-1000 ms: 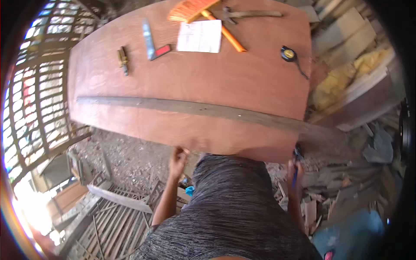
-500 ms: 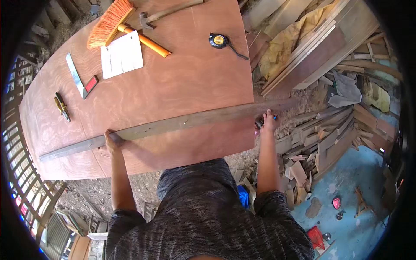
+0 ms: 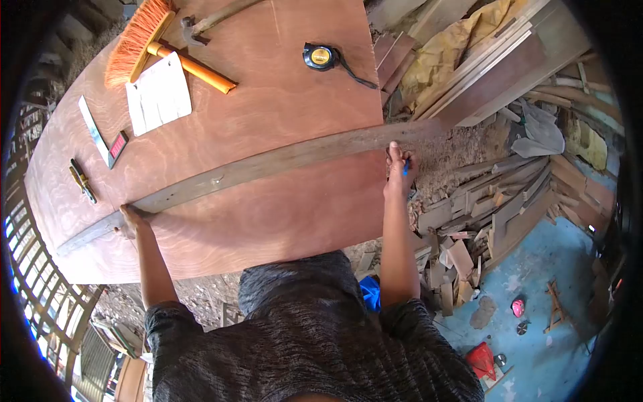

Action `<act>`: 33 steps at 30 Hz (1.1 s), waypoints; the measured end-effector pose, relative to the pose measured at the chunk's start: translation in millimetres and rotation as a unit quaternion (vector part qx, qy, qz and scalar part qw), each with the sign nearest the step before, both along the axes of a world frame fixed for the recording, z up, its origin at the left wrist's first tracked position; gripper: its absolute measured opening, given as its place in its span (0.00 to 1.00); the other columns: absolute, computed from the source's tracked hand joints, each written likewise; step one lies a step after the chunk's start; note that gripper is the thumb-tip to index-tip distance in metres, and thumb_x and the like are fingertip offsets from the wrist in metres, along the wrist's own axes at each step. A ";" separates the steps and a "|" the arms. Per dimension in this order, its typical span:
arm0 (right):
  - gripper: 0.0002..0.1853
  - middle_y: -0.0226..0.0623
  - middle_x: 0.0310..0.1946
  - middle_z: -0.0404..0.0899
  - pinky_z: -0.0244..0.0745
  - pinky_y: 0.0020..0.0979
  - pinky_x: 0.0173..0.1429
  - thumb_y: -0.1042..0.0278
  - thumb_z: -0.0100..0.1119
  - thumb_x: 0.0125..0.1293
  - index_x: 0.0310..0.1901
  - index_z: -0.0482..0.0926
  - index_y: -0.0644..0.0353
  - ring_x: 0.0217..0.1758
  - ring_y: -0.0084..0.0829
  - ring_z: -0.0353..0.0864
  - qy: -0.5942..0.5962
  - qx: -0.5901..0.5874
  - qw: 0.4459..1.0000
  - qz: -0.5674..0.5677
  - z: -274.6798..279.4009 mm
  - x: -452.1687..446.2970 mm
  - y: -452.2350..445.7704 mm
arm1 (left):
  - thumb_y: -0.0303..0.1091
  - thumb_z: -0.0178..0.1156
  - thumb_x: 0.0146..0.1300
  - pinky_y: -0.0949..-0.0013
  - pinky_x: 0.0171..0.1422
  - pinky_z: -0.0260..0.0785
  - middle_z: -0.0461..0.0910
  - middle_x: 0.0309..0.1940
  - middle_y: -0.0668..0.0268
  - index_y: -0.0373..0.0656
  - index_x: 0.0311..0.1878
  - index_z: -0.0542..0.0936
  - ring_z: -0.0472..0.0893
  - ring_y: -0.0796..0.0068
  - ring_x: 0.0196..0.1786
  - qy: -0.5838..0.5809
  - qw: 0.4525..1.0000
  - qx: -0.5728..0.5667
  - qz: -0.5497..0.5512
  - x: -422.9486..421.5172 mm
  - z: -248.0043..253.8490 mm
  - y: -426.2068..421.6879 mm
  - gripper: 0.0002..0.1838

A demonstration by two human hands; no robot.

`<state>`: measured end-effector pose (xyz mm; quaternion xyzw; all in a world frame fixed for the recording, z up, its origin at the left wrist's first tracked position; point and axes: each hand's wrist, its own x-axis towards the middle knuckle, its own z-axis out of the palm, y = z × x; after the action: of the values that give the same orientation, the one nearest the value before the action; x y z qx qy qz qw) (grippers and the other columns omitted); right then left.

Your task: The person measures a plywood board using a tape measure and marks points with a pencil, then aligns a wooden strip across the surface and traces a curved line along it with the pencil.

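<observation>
A long narrow wooden plank (image 3: 268,161) lies slantwise across a reddish plywood sheet (image 3: 281,214); its right end sticks out past the sheet's edge. My left hand (image 3: 134,222) grips the plank's near edge toward its left end, thumb against the wood. Just below the plank's right part, by the plywood edge, my right hand (image 3: 400,166) is closed with its thumb up. A small thing with a blue part shows between its fingers, too small to make out. Whether this hand touches the plank, I cannot tell.
On the plywood lie an orange broom head (image 3: 144,40), a hammer (image 3: 201,25), a white sheet (image 3: 159,94), a tape measure (image 3: 320,57), a try square (image 3: 104,137) and pliers (image 3: 82,181). Wood offcuts (image 3: 495,201) and stacked boards (image 3: 482,74) are at the right.
My left hand has moved left along the plank. My right hand has risen closer to the plank's right part, thumb up. The view has shifted, so the tools appear farther left.
</observation>
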<state>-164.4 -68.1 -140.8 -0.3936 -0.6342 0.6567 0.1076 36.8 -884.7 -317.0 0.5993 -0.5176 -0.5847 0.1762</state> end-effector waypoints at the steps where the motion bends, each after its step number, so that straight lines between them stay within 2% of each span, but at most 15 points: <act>1: 0.24 0.27 0.41 0.82 0.74 0.35 0.63 0.68 0.81 0.61 0.35 0.66 0.49 0.50 0.25 0.80 -0.004 -0.018 0.999 -0.041 4.7 -8.7 -3.7 | 0.66 0.56 0.67 0.40 0.79 0.55 0.64 0.77 0.59 0.48 0.78 0.65 0.62 0.53 0.78 -0.006 0.999 0.029 0.013 -10.0 20.7 21.5 0.44; 2: 0.24 0.25 0.42 0.83 0.75 0.37 0.66 0.68 0.81 0.60 0.36 0.66 0.48 0.52 0.26 0.82 -0.009 -0.036 0.996 -0.082 7.1 -15.4 -5.4 | 0.68 0.57 0.65 0.36 0.77 0.58 0.64 0.77 0.58 0.50 0.80 0.62 0.62 0.50 0.77 -0.012 0.998 0.058 0.027 -22.3 45.7 46.7 0.47; 3: 0.24 0.25 0.45 0.82 0.76 0.39 0.64 0.70 0.80 0.61 0.35 0.65 0.47 0.55 0.27 0.80 -0.004 -0.046 0.998 -0.047 6.5 -18.8 -2.8 | 0.71 0.58 0.63 0.31 0.74 0.60 0.63 0.78 0.58 0.52 0.82 0.58 0.62 0.48 0.77 -0.019 0.995 0.087 0.041 -40.3 79.5 79.8 0.50; 4: 0.24 0.24 0.41 0.78 0.75 0.37 0.63 0.70 0.80 0.62 0.34 0.64 0.47 0.51 0.25 0.77 0.018 -0.051 0.998 -0.041 1.3 -20.3 -2.7 | 0.71 0.57 0.63 0.29 0.73 0.59 0.63 0.78 0.58 0.52 0.81 0.59 0.62 0.47 0.77 -0.019 0.994 0.092 0.052 -46.5 87.0 88.9 0.50; 6: 0.26 0.21 0.35 0.71 0.73 0.34 0.60 0.69 0.79 0.64 0.33 0.61 0.47 0.43 0.21 0.71 0.061 -0.062 0.996 -0.030 -12.1 -22.0 -4.8 | 0.71 0.55 0.62 0.26 0.72 0.57 0.63 0.78 0.59 0.53 0.81 0.61 0.62 0.46 0.77 -0.026 0.994 0.084 0.057 -44.7 86.2 83.9 0.49; 9: 0.27 0.19 0.33 0.65 0.69 0.29 0.61 0.71 0.78 0.64 0.33 0.60 0.46 0.41 0.19 0.67 0.059 0.012 0.998 -0.004 -18.8 -22.6 -9.1 | 0.71 0.53 0.62 0.21 0.70 0.55 0.62 0.79 0.60 0.55 0.80 0.63 0.62 0.44 0.77 -0.018 0.996 0.063 0.060 -33.6 58.7 49.9 0.48; 12: 0.27 0.19 0.32 0.64 0.66 0.25 0.61 0.71 0.78 0.64 0.32 0.59 0.46 0.39 0.18 0.64 0.069 -0.016 0.997 -0.017 -16.5 -21.9 -12.7 | 0.72 0.50 0.61 0.16 0.68 0.52 0.62 0.80 0.61 0.56 0.79 0.65 0.62 0.41 0.78 -0.014 0.996 0.051 0.065 -25.4 32.9 21.7 0.47; 15: 0.27 0.19 0.32 0.63 0.66 0.25 0.61 0.72 0.78 0.65 0.33 0.59 0.45 0.39 0.18 0.64 0.063 -0.015 0.998 -0.006 -18.1 -19.1 -8.6 | 0.80 0.48 0.58 0.15 0.71 0.50 0.49 0.85 0.54 0.51 0.86 0.51 0.50 0.38 0.84 -0.056 0.995 0.065 0.044 -63.5 97.9 94.9 0.60; 18: 0.27 0.19 0.32 0.63 0.67 0.25 0.61 0.73 0.77 0.65 0.33 0.59 0.45 0.39 0.18 0.65 0.043 -0.024 0.999 -0.019 -14.5 -20.5 -10.9 | 0.76 0.48 0.61 0.11 0.70 0.46 0.48 0.86 0.56 0.52 0.85 0.54 0.48 0.38 0.85 -0.044 0.995 0.067 0.060 -52.5 82.7 74.0 0.55; 21: 0.27 0.18 0.31 0.63 0.67 0.25 0.59 0.73 0.78 0.64 0.33 0.60 0.44 0.38 0.17 0.65 0.038 -0.021 0.998 -0.037 -12.1 -21.9 -13.5 | 0.76 0.48 0.60 0.10 0.67 0.47 0.50 0.85 0.57 0.53 0.85 0.54 0.50 0.38 0.84 -0.066 0.992 0.061 0.088 -64.1 96.5 90.9 0.55; 24: 0.27 0.16 0.30 0.64 0.67 0.23 0.53 0.73 0.79 0.63 0.32 0.61 0.43 0.36 0.15 0.65 0.036 -0.032 0.997 -0.052 -12.7 -22.1 -14.0 | 0.74 0.52 0.60 0.10 0.67 0.49 0.53 0.84 0.57 0.58 0.84 0.57 0.54 0.38 0.82 -0.045 0.993 0.074 0.083 -53.3 84.1 73.9 0.52; 27: 0.28 0.14 0.28 0.65 0.64 0.22 0.46 0.73 0.80 0.62 0.32 0.61 0.42 0.33 0.13 0.64 0.038 -0.041 0.997 -0.047 -9.2 -23.2 -14.8 | 0.70 0.60 0.58 0.07 0.65 0.49 0.56 0.82 0.57 0.64 0.79 0.59 0.56 0.37 0.81 -0.026 0.990 0.042 0.135 -51.1 79.4 70.7 0.48; 29: 0.28 0.14 0.27 0.65 0.61 0.22 0.41 0.72 0.80 0.61 0.32 0.61 0.42 0.32 0.13 0.63 0.040 -0.039 0.998 -0.043 -13.4 -21.4 -11.4 | 0.67 0.65 0.56 0.06 0.62 0.50 0.58 0.81 0.57 0.67 0.75 0.61 0.59 0.36 0.79 -0.040 0.983 0.003 0.178 -57.3 84.1 79.6 0.45; 33: 0.29 0.13 0.27 0.64 0.56 0.21 0.36 0.71 0.81 0.61 0.32 0.60 0.41 0.29 0.13 0.60 0.031 -0.030 0.998 -0.036 -12.4 -22.8 -10.5 | 0.63 0.70 0.53 0.04 0.59 0.53 0.60 0.80 0.58 0.72 0.70 0.61 0.63 0.36 0.76 -0.027 0.981 0.022 0.192 -57.9 94.6 84.5 0.43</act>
<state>-187.1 -78.6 -153.2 -0.3992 -0.5962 0.6826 0.1390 -21.1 -800.2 -222.3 0.7068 -0.3840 -0.5351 0.2581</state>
